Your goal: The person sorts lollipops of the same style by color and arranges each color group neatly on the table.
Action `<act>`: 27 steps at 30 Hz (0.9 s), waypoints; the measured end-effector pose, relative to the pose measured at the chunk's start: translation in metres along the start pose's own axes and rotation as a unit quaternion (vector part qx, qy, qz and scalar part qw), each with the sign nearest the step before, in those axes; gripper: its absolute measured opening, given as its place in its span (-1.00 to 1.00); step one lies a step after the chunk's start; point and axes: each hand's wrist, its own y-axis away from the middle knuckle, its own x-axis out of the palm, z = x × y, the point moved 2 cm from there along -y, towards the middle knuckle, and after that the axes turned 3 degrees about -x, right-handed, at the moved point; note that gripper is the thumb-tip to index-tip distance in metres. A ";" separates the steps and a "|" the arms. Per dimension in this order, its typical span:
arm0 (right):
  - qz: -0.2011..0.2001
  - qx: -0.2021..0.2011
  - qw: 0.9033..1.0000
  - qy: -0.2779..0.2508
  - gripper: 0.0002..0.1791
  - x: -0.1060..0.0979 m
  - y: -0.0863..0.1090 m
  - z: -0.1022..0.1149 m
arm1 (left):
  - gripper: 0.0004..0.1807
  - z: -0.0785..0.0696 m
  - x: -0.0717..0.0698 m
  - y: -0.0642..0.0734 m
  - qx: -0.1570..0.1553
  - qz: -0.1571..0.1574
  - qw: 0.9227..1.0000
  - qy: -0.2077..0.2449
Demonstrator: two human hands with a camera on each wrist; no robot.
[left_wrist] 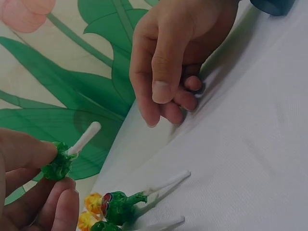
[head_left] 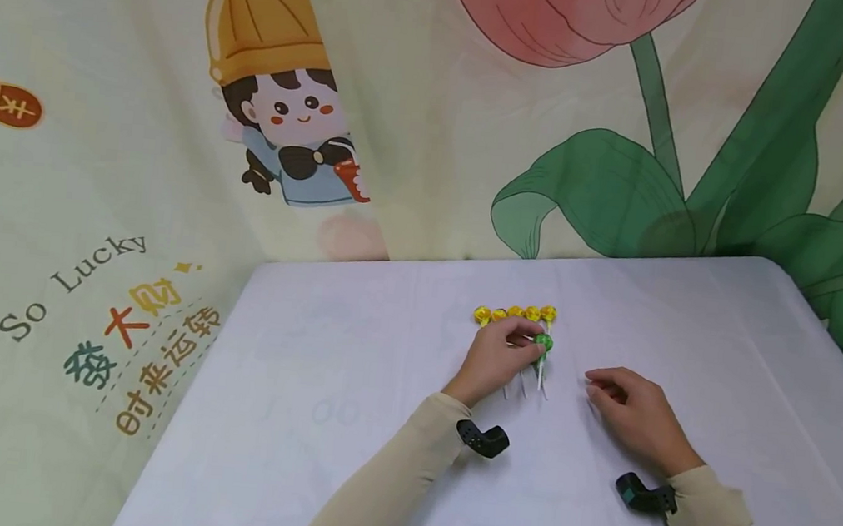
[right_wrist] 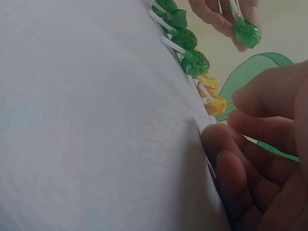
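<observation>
My left hand (head_left: 494,360) pinches a green-wrapped lollipop (left_wrist: 58,166) by its head between thumb and fingers, its white stick pointing away from the palm. In the right wrist view, this held lollipop (right_wrist: 248,33) hangs above the others. On the table under the left hand are several green lollipops (right_wrist: 184,40), side by side. Beyond them runs a row of yellow lollipops (head_left: 515,312), partly covered by the hand. To the right, my right hand (head_left: 637,411) hovers low by the tabletop with loosely bent fingers and nothing in them.
A white cloth covers the table (head_left: 354,349). Behind it hangs a printed backdrop (head_left: 432,147) with a flower, leaves and a cartoon figure. Each wrist wears a black strap, the left strap (head_left: 483,440) and the right strap (head_left: 645,493).
</observation>
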 end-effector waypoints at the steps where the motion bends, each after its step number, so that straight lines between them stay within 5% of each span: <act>1: 0.002 0.003 1.000 0.000 -0.72 0.000 0.000 0.000 | -0.76 0.000 0.000 -0.001 0.000 0.002 1.000 0.000; 14: -0.005 -0.009 1.000 -0.006 -0.73 0.001 0.000 -0.002 | -0.70 -0.005 0.005 -0.011 -0.001 0.018 1.000 -0.025; 27: -0.013 -0.022 1.000 -0.001 -0.77 0.000 -0.001 -0.001 | -0.71 -0.002 0.016 -0.024 0.069 0.041 0.989 -0.121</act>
